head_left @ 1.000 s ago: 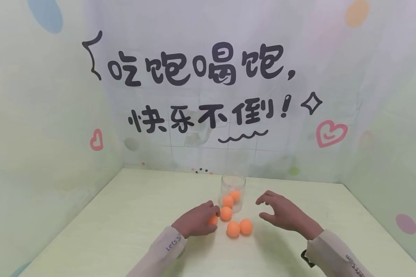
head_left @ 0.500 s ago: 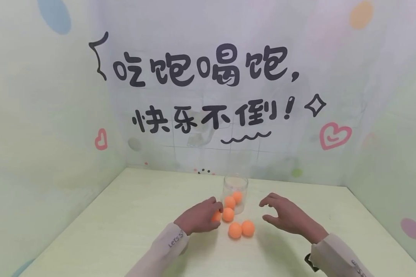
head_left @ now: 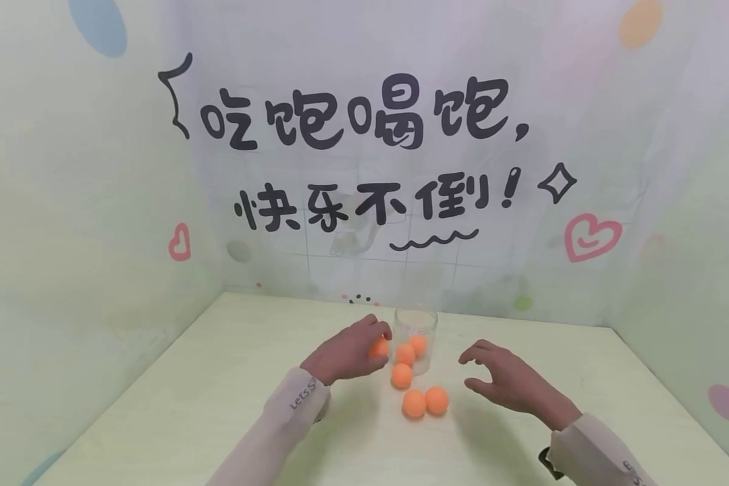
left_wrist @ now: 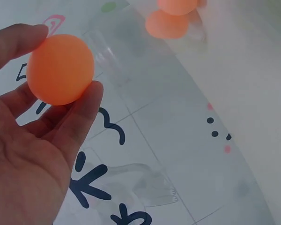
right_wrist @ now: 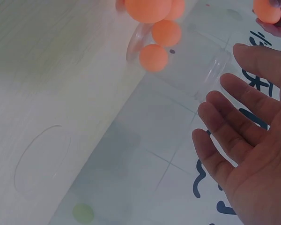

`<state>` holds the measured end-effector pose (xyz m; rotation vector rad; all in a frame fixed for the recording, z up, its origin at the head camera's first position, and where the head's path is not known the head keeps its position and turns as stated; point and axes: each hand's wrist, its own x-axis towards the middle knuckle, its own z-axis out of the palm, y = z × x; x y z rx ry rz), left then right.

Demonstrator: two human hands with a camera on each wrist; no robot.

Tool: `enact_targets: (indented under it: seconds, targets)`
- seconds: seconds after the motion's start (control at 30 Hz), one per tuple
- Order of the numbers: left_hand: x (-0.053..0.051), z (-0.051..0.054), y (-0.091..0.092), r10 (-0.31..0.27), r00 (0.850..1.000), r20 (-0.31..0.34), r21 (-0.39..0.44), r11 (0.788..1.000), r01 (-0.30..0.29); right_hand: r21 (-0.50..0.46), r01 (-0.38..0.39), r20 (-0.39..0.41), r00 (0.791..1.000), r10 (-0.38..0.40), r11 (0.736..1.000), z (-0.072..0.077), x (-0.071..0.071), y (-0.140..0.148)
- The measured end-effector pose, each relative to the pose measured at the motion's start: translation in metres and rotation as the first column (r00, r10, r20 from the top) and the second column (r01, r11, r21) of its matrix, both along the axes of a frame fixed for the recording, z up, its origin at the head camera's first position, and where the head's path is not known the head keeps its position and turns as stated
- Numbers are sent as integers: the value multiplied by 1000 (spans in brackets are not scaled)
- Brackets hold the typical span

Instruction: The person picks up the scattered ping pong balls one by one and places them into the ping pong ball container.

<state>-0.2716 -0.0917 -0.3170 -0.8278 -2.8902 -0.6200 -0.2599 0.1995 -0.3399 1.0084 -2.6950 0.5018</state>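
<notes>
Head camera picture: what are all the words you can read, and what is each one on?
"吃饱喝饱," in big dark writing on the back wall.
"快乐不倒!" just under it, on the same wall.
"Let's" on the left sleeve; the letters after it are unclear.
Right sleeve: some letters, too slanted and cut off to read.
Orange balls and clear jar: no writing I can see.
</notes>
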Motion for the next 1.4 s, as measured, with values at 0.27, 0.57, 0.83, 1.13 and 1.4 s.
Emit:
enact_targets:
  seconds: [0.27,0.57,0.83,1.13,1.4]
  targets:
    - [-2,8,1,-22,1000,-5,46,999,23,12,-10,-7,1000,10,1000,3,0,2]
    - [-6,10,4,-4,999,-39,37,999,6,10,-15,-40,999,15,1000,5,0,6]
    - [-10,11,5,-13,999,-45,41,999,15,3,-16,-24,1000,16,1000,3,0,7]
    - [-24,5,7,-2,999,-45,68,998,5,-26,-20,-40,999,19,999,-2,4,10]
    - [-33,6,12,-8,997,-72,82,997,14,-29,-20,-55,998,18,999,-8,6,11]
